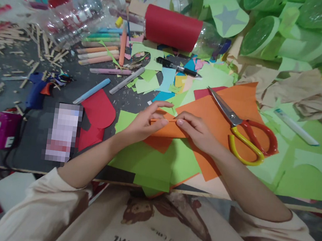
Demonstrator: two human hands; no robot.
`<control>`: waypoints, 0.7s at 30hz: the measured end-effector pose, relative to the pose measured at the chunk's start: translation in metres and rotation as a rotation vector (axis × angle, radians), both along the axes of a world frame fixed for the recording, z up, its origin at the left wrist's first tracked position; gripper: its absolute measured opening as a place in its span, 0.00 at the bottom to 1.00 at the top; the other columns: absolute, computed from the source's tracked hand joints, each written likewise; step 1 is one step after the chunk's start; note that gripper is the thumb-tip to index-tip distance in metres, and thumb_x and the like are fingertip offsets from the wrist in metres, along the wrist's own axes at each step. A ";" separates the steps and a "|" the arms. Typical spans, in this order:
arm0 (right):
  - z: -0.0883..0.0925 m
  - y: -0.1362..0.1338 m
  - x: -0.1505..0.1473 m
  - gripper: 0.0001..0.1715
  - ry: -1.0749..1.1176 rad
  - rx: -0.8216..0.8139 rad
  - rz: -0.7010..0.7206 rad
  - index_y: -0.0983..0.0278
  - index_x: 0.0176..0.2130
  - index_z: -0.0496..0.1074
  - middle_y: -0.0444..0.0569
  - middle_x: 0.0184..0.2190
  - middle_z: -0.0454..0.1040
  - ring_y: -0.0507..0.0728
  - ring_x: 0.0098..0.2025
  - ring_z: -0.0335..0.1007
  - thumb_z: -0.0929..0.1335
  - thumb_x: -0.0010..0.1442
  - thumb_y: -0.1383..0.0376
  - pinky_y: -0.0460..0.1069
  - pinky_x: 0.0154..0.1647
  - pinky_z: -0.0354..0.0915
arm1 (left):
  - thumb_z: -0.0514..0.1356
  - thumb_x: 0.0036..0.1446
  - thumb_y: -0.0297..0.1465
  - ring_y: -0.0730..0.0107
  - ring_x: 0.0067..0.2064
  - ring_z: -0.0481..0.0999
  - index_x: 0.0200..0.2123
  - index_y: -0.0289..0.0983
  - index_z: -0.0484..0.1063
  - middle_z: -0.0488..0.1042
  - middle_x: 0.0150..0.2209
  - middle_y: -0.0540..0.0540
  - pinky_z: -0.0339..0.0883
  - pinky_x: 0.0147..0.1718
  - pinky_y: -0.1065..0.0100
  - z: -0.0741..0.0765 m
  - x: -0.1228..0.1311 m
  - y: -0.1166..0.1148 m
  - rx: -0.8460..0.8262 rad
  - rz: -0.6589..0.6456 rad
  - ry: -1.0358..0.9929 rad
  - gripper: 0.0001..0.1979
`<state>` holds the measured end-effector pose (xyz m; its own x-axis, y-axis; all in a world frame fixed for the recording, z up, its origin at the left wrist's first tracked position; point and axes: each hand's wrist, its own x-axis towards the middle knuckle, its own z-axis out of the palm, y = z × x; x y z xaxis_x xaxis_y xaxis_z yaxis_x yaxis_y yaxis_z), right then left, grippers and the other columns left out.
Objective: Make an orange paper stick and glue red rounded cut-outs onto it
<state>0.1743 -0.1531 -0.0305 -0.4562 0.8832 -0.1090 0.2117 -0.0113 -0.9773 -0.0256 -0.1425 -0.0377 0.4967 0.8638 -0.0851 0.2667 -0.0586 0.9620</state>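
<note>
My left hand (145,123) and my right hand (196,132) meet at the middle of the table, both pinching a folded piece of orange paper (169,130). The fingertips of both hands press along its upper folded edge. The piece lies on green paper sheets (150,162) and a larger orange sheet (223,112). Scissors (243,132) with red and yellow handles rest on the orange sheet just right of my right hand.
Coloured markers (99,52), a black pen (177,66), paper scraps, a red paper shape (99,111), a blue glue gun (37,89), wooden sticks (1,38), plastic bottles (84,5), one wrapped in red paper (172,28). Green paper and bottles pile up at the back right.
</note>
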 end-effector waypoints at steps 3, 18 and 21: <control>0.000 0.000 0.000 0.25 0.000 0.005 -0.007 0.62 0.30 0.63 0.39 0.22 0.55 0.50 0.24 0.50 0.61 0.62 0.44 0.47 0.28 0.52 | 0.52 0.60 0.49 0.71 0.38 0.76 0.53 0.40 0.65 0.72 0.50 0.43 0.68 0.37 0.71 0.001 0.000 0.001 0.061 0.026 0.036 0.24; -0.002 0.001 0.000 0.25 -0.008 -0.016 -0.004 0.62 0.29 0.62 0.39 0.22 0.55 0.50 0.25 0.51 0.61 0.62 0.44 0.47 0.28 0.52 | 0.53 0.61 0.47 0.71 0.46 0.77 0.53 0.39 0.65 0.71 0.54 0.42 0.68 0.47 0.71 -0.001 0.002 0.002 0.050 -0.007 0.053 0.23; -0.002 0.001 0.001 0.23 -0.018 -0.004 -0.008 0.61 0.31 0.63 0.39 0.23 0.55 0.50 0.24 0.50 0.61 0.63 0.46 0.47 0.27 0.52 | 0.53 0.61 0.48 0.72 0.44 0.77 0.53 0.39 0.64 0.71 0.53 0.42 0.68 0.45 0.72 -0.001 0.003 0.002 0.047 -0.003 0.031 0.24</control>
<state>0.1749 -0.1522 -0.0323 -0.4468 0.8864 -0.1206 0.2286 -0.0172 -0.9734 -0.0230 -0.1405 -0.0390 0.4969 0.8658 -0.0596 0.2957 -0.1044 0.9496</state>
